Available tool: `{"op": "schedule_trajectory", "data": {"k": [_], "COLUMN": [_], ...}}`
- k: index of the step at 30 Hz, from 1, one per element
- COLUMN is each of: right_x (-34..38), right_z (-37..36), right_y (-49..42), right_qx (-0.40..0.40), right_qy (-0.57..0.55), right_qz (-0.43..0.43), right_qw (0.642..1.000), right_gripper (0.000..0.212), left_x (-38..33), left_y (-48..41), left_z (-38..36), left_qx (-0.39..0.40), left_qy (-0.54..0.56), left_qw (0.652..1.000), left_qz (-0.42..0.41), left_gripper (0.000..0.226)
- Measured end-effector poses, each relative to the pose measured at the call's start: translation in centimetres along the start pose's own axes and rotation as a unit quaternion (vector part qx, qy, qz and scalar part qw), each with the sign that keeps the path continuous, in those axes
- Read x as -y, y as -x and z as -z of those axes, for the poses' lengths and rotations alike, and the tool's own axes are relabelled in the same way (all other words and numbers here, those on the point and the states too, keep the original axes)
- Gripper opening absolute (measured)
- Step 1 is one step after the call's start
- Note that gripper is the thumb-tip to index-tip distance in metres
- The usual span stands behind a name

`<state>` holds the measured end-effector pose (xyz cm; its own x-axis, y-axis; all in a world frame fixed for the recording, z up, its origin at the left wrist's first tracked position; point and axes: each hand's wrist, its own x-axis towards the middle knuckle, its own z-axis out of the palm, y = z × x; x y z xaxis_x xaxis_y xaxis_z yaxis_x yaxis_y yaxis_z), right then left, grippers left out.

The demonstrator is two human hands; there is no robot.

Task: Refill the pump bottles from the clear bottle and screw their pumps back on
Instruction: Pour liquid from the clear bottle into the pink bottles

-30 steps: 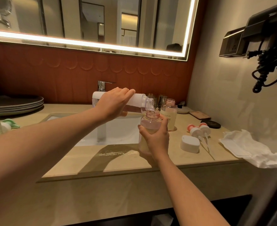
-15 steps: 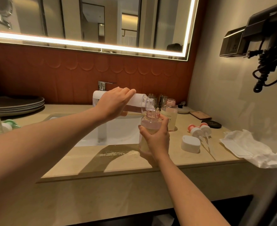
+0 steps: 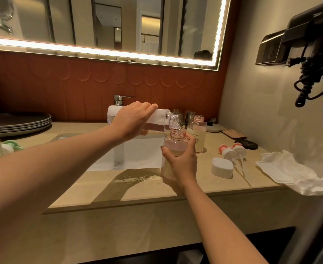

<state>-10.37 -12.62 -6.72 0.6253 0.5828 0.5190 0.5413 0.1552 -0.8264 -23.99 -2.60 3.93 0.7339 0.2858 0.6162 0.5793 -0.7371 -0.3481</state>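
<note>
My left hand [image 3: 133, 121] grips the clear bottle [image 3: 161, 119], tipped almost level with its threaded mouth over the open neck of a pink pump bottle [image 3: 173, 144]. My right hand [image 3: 183, 161] holds that pump bottle upright on the counter [image 3: 195, 185] by the basin's right edge. A second open pump bottle [image 3: 197, 134] with pale liquid stands just behind it. Two pumps [image 3: 232, 150] with pink collars lie on the counter to the right, their tubes pointing toward me. A white cap [image 3: 221, 167] sits beside them.
The basin [image 3: 137, 155] and chrome tap [image 3: 119, 100] lie behind my left arm. Stacked grey plates [image 3: 23, 122] stand at back left, a white cloth [image 3: 290, 172] at the counter's right edge. A hairdryer [image 3: 309, 60] with coiled cord hangs on the right wall. Water glistens near the front edge.
</note>
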Motion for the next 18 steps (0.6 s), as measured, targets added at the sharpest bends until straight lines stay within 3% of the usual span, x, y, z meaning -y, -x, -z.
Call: {"op": "schedule_trajectory", "data": {"k": [18], "right_x": [-0.09], "right_z": [-0.05], "right_y": [-0.03], "right_qx": [-0.003], "right_qy": [-0.014], "right_qz": [0.009], "right_qw": [1.000], "right_gripper": [0.075], "left_x": [0.02], "left_y": [-0.09], "left_z": [0.17], "left_qx": [0.002], "left_qy": [-0.006], "left_qw": [1.000], "left_qz": [-0.004], "left_gripper": [0.072]}}
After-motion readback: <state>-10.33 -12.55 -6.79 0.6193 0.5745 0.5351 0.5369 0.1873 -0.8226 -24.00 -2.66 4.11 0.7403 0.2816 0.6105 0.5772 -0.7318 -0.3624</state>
